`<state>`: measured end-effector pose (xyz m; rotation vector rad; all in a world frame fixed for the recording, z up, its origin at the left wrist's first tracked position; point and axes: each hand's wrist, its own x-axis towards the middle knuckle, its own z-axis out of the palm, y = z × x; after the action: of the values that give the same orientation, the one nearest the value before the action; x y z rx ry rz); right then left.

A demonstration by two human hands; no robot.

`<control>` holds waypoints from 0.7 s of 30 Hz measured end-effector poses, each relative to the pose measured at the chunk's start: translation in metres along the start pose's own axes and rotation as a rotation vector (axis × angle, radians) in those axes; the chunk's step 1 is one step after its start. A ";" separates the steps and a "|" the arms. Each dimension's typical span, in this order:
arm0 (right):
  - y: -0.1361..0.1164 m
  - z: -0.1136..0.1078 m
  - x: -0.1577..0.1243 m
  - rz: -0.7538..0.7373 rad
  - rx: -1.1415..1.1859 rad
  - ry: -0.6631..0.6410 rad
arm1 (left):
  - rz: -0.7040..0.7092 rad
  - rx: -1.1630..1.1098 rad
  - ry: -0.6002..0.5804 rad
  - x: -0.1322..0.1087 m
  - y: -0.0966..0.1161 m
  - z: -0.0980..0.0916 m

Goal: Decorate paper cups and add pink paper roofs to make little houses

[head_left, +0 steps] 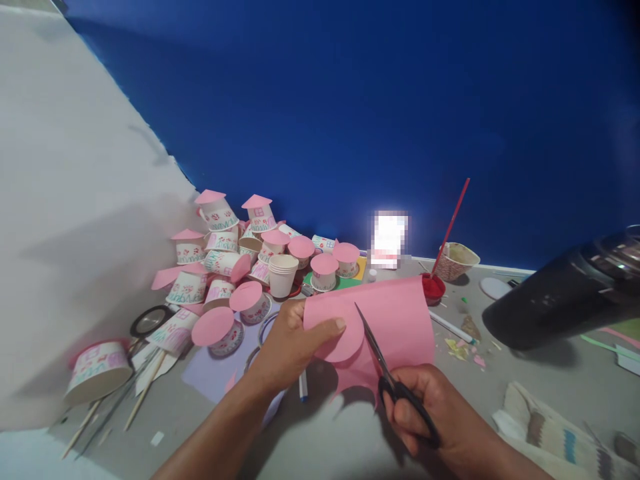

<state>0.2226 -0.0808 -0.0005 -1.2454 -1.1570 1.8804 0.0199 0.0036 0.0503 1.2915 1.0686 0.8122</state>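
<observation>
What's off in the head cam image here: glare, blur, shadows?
Head view: a blown-out, pixelated white patch against the blue wall; the dark cylinder at right is soft, near the lens; left hand, pink paper, scissors and right hand are sharp; broad soft shadows fall on the white surface at left; the top right corner darkens.

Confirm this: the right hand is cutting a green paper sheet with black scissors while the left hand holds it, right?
No, the paper sheet is pink, not green. The head view shows the right hand cutting it with black scissors while the left hand holds it.
</observation>
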 end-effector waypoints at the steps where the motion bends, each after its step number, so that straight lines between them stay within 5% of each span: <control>1: 0.000 0.000 0.000 -0.003 0.004 -0.006 | 0.001 0.003 0.000 0.000 0.000 0.000; 21: 0.011 -0.007 0.001 0.024 -0.028 -0.042 | 0.013 0.101 -0.123 0.005 0.003 -0.015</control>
<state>0.2286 -0.0824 -0.0117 -1.2459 -1.1986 1.9226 0.0075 0.0135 0.0531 1.4167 1.0144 0.6864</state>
